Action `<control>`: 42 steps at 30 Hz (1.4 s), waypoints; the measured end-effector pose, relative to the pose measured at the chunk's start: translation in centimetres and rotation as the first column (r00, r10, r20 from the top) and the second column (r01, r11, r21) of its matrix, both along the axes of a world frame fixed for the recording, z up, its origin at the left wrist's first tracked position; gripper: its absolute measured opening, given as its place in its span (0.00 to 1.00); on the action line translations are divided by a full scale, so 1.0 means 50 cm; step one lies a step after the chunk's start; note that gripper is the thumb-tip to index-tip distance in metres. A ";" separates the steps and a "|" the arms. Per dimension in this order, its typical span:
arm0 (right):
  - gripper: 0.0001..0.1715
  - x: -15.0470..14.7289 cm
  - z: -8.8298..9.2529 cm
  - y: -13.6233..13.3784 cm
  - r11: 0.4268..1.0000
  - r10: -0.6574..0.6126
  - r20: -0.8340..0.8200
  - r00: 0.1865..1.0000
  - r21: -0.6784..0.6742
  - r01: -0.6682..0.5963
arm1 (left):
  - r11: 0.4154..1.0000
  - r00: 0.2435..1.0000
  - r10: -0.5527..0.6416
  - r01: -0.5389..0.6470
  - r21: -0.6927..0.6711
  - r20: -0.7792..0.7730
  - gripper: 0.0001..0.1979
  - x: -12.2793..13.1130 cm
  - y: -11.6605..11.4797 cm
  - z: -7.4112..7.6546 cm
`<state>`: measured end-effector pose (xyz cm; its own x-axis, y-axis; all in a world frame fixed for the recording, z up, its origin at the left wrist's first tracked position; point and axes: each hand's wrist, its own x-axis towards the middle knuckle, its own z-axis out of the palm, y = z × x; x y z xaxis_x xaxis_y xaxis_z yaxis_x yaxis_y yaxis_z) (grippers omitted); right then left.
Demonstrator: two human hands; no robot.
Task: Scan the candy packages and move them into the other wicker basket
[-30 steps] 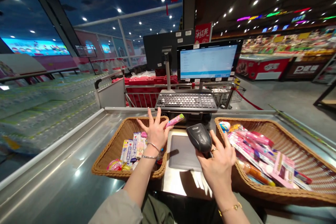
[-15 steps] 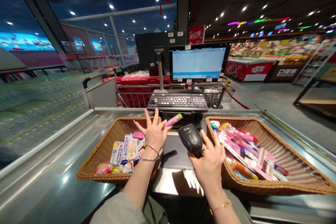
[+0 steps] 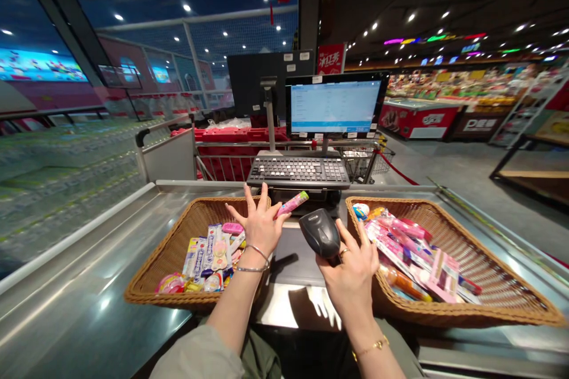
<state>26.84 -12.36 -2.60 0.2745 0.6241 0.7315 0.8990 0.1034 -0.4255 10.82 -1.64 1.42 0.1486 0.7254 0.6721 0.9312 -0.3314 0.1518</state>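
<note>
Between thumb and index finger, my left hand (image 3: 261,225) pinches a pink candy tube (image 3: 292,204) with a green end; the other fingers are spread. This hand is above the inner edge of the left wicker basket (image 3: 155,260), which contains packaged sweets (image 3: 211,257). A black barcode scanner (image 3: 320,233) is in my right hand (image 3: 351,269), its head pointing toward the candy tube. Its handle is hidden by my palm. Just right of that hand, the right wicker basket (image 3: 498,269) contains pink packages (image 3: 409,243) and an orange-brown bottle-shaped item (image 3: 406,284).
A keyboard (image 3: 297,169) and a lit monitor (image 3: 335,103) stand beyond the baskets. Both baskets rest on a metal counter (image 3: 106,284), with a grey plate (image 3: 296,254) between them. A metal cart (image 3: 166,151) stands behind the counter.
The view has shifted very slightly, so the baskets and monitor appear a little further left. Both hands keep their holds and nearly the same pose.
</note>
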 end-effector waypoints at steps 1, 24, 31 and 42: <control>0.12 -0.003 0.002 -0.001 1.000 0.001 -0.012 1.000 -0.002 -0.001 | 1.000 1.000 0.001 -0.001 0.001 0.000 0.11 0.000 0.000 -0.001; 0.12 -0.011 0.014 -0.004 1.000 -0.021 -0.038 0.999 0.016 0.022 | 1.000 1.000 0.011 -0.011 0.002 0.001 0.12 -0.004 0.000 -0.002; 0.13 -0.001 0.024 -0.014 0.997 -0.056 -0.006 0.998 0.047 0.057 | 1.000 1.000 -0.009 0.009 0.007 0.019 0.11 0.009 -0.007 0.003; 0.15 0.025 0.032 -0.036 0.987 -0.137 -0.036 0.990 0.075 0.139 | 0.997 0.996 -0.076 0.076 0.014 0.041 0.12 0.051 -0.020 0.009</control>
